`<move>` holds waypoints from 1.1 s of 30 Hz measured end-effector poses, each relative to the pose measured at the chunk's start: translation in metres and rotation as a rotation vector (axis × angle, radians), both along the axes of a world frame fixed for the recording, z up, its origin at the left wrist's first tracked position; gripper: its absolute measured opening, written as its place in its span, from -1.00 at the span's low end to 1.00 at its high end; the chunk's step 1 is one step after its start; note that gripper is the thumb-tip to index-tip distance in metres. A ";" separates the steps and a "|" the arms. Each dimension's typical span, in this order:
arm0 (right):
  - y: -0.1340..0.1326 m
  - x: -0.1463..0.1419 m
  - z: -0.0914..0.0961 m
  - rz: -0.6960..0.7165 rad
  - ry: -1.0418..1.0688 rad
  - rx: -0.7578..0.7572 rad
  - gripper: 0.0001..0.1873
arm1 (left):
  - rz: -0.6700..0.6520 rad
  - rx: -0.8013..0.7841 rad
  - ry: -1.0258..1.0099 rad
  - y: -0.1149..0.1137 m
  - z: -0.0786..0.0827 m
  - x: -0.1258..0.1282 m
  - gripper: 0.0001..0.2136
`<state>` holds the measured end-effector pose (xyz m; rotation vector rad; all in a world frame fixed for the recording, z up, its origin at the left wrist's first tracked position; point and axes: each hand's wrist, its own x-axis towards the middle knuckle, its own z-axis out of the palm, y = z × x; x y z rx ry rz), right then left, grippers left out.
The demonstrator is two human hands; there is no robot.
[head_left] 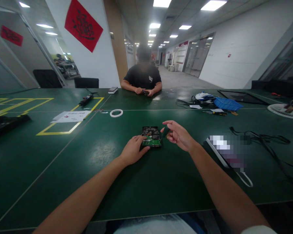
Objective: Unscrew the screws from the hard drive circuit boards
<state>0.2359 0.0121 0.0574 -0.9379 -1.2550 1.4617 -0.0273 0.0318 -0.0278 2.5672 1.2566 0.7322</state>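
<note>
Well in from the counter's [146,188] near edge, our left hand [133,150] holds a hard drive [150,132]; our right hand's [177,135] fingers pinch a dark screwdriver [165,131].

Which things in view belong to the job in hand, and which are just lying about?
Job in hand:
hard drive with green circuit board, touched by left hand
dark-handled tool, held in right hand

Seemingly just lying about:
white ring
paper sheet
blue object

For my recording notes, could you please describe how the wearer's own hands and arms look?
The left hand and right hand are bare, with no gloves, rings or watch visible. Both forearms are bare too; what looks like a whitish sleeve shows on the right arm.
</note>
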 end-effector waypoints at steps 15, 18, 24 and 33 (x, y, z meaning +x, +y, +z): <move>0.006 0.017 -0.001 -0.466 -0.410 0.357 -0.63 | 0.097 -0.060 0.003 0.014 -0.006 -0.011 -0.53; 0.013 0.036 -0.012 -0.482 -0.650 0.225 -0.66 | 0.090 -0.050 0.009 0.004 -0.005 -0.008 -0.32; 0.012 0.058 -0.044 -0.400 -1.139 0.147 -0.76 | 0.306 0.026 -0.039 -0.012 -0.010 0.040 0.09; -0.006 0.044 -0.044 -0.206 -1.300 0.058 -0.71 | 0.267 -0.061 0.053 0.022 -0.004 0.040 0.04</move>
